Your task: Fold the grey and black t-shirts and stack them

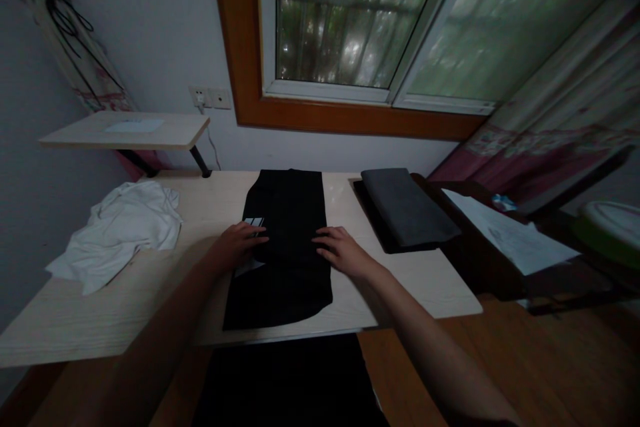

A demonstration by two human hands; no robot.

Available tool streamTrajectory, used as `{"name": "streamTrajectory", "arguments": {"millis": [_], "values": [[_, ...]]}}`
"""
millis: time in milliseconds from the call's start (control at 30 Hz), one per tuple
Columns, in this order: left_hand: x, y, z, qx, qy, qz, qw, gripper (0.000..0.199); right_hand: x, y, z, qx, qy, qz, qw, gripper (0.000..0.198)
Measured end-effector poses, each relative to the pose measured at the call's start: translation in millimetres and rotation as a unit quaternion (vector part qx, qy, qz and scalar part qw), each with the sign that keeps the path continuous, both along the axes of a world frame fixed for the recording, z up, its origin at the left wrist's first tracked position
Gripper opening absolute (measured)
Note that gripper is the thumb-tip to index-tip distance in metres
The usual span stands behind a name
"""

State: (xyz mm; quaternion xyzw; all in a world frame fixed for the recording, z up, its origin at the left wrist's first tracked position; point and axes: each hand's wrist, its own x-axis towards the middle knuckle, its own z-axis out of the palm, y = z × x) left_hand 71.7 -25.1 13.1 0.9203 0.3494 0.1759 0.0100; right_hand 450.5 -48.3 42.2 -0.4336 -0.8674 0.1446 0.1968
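Observation:
A black garment [287, 260], folded into a long panel, lies flat on the pale wooden table [400, 287] in front of me. White stripes and a light grey patch show near its left edge. My left hand [240, 247] rests on that edge, over the stripes, its fingers stretched out flat. On the opposite side my right hand [343, 250] touches the right edge with its fingers spread. Neither hand grips the cloth. What kind of garment it is cannot be told from the folded shape.
A crumpled white cloth [125, 223] lies at the table's left. Behind it stands a small raised shelf [125, 133] on dark legs. To the right is a folded dark grey item [407, 207] on a black one. Beyond the table's right end, papers [505, 230] lie on dark furniture.

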Motion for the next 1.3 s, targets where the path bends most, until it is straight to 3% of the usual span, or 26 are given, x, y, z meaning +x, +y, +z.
{"name": "streamTrajectory", "arguments": {"millis": [233, 467, 567, 667, 767, 900, 1000, 1167, 1300], "values": [[-4.2, 17.2, -6.7, 0.023, 0.002, 0.042, 0.999, 0.050, -7.2, 15.9, -8.9, 0.055, -0.041, -0.017, 0.998, 0.040], [-17.9, 44.1, -9.8, 0.039, -0.059, 0.010, 0.997, 0.046, -19.1, 38.3, -9.3, 0.030, 0.027, -0.006, 0.999, 0.029], [-22.0, 51.1, -12.1, 0.026, -0.062, 0.005, 0.998, 0.051, -17.7, 35.4, -6.2, -0.009, 0.097, 0.037, 0.995, 0.019], [-23.3, 51.6, -12.8, 0.016, -0.075, 0.006, 0.997, 0.053, -13.1, 23.2, -0.3, -0.065, 0.125, 0.089, 0.986, 0.022], [-21.3, 47.2, -11.0, 0.010, -0.100, 0.016, 0.995, 0.051, -8.2, 9.2, 4.3, -0.151, 0.144, 0.088, 0.974, 0.024], [-17.1, 42.8, -8.8, 0.012, -0.109, 0.039, 0.993, 0.044, -4.9, -1.6, 5.0, -0.306, 0.183, 0.059, 0.932, 0.039], [-15.3, 42.8, -9.4, 0.017, -0.107, 0.045, 0.993, 0.048, -5.3, -5.1, 6.6, -0.387, 0.203, 0.047, 0.898, 0.038], [-13.6, 42.8, -11.4, 0.027, -0.109, 0.059, 0.992, 0.055, -7.1, -13.9, 18.6, -0.429, 0.239, 0.041, 0.870, 0.035], [-13.6, 41.3, -11.8, 0.021, -0.113, 0.063, 0.991, 0.057, -7.8, -22.9, 24.7, -0.420, 0.305, 0.026, 0.854, 0.038]]}}
